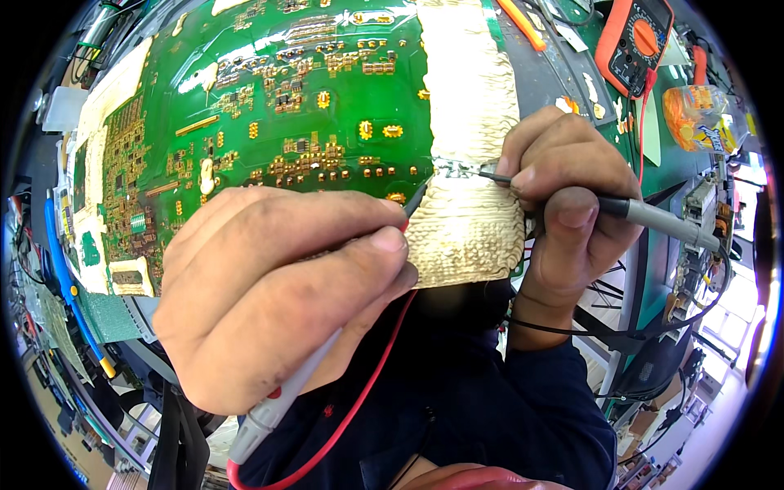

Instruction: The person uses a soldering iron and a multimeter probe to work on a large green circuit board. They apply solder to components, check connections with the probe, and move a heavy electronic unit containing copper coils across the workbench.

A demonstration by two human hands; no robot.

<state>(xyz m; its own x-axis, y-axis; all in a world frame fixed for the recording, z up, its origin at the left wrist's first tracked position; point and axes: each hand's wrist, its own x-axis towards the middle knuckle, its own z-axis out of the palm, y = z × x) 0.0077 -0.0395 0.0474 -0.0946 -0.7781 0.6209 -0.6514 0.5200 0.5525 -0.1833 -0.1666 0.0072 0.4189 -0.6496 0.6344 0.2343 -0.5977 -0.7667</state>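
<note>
A large green circuit board (269, 98) lies in front of me, dotted with small gold-coloured parts. A thick, ridged cream coating strip (469, 82) runs down its right side. My left hand (278, 286) is closed round a grey test probe (265, 420) with a red lead; its dark tip end points at the strip's left edge, and I cannot tell whether it touches. My right hand (576, 180) pinches a second test probe (661, 222), grey and black with a black lead. Its thin tip reaches a bare spot with small contacts (453, 169) in the strip.
An orange-and-black multimeter (639, 41) with a red lead lies at the far right. Near it are an orange-yellow plastic package (698, 118), cream scraps (592, 86) and an orange stick-like tool (523, 24). A blue tool with a yellow end (69, 278) lies left of the board.
</note>
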